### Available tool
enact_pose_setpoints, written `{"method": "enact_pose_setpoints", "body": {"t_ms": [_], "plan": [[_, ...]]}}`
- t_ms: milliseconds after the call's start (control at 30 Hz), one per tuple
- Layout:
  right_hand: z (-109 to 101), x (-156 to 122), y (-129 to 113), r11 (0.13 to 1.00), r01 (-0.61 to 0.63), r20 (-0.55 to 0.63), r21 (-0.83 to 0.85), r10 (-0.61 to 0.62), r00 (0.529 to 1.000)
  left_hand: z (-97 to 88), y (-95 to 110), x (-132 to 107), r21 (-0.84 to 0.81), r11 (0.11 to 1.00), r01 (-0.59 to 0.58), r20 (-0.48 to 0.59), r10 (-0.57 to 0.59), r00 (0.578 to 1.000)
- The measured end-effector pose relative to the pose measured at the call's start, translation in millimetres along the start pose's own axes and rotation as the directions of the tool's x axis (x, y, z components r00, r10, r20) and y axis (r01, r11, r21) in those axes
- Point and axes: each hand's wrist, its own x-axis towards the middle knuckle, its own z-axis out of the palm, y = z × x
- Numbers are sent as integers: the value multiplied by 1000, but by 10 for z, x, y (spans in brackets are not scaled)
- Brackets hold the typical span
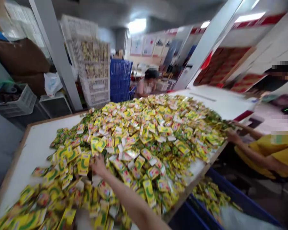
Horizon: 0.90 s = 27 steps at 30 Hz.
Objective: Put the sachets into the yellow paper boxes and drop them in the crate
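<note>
A large heap of small yellow-and-green packets [148,191] with white and red parts covers most of the white table [42,140]. My right hand [99,165] reaches in from the lower right and rests among the packets left of centre. Its fingers look spread and bent down at the heap, close to a yellow packet [84,164]; the fingertips are partly hidden and blurred. I see no packet clearly gripped. My left hand is out of view.
A co-worker in a yellow top [261,153] has a hand at the heap's right edge. Another person [147,84] sits beyond the table. Blue bins [249,199] with packets stand below the right edge. White crates [96,76] and blue crates [121,76] are stacked behind.
</note>
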Motion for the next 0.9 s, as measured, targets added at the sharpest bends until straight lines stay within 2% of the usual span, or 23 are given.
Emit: {"method": "enact_pose_setpoints", "body": {"t_ms": [67,133,200,300,400,467,533,567,633,700,767,833,900], "plan": [[-179,-151,98,996,16,12,92,-18,1000,36,-350,-656,94,995,37,111,-48,993],[-365,-420,394,990,1,-35,138,3,999,72,-524,-1054,182,983,23,159,-53,986],[-583,-785,791,990,-43,-114,137,59,992,134,-527,-1205,221,975,-6,118,-21,993],[-931,-1324,1406,983,-160,-225,90,176,958,197,-251,-1152,117,989,-89,-71,98,993],[-1167,-1597,1876,968,-252,-247,20,249,936,86,271,-883,-38,963,-269,-248,251,936],[-1221,-1577,2062,961,-276,-211,-30,263,941,-85,673,-550,-98,922,-375,-337,324,884],[-1220,-1427,2152,956,-282,-158,-79,267,951,-291,1049,-94,-124,890,-438,-342,377,861],[-1215,-1320,2170,953,-285,-133,-106,271,953,-392,1213,161,-129,906,-404,-301,352,886],[-1221,-1076,2172,938,-302,-102,-169,289,952,-568,1476,668,-99,948,-302,-130,288,949],[-1258,-824,2152,913,-329,-86,-241,317,944,-692,1640,1100,-70,961,-266,-55,262,963],[-1301,-588,2125,886,-351,-74,-304,346,935,-764,1698,1413,-20,974,-227,-61,226,972],[-1312,-381,2094,869,-358,-53,-342,362,931,-796,1659,1609,43,988,-149,-59,152,987],[-1270,-215,2060,872,-345,-22,-348,361,932,-806,1554,1714,75,990,-120,-38,123,992]]}}
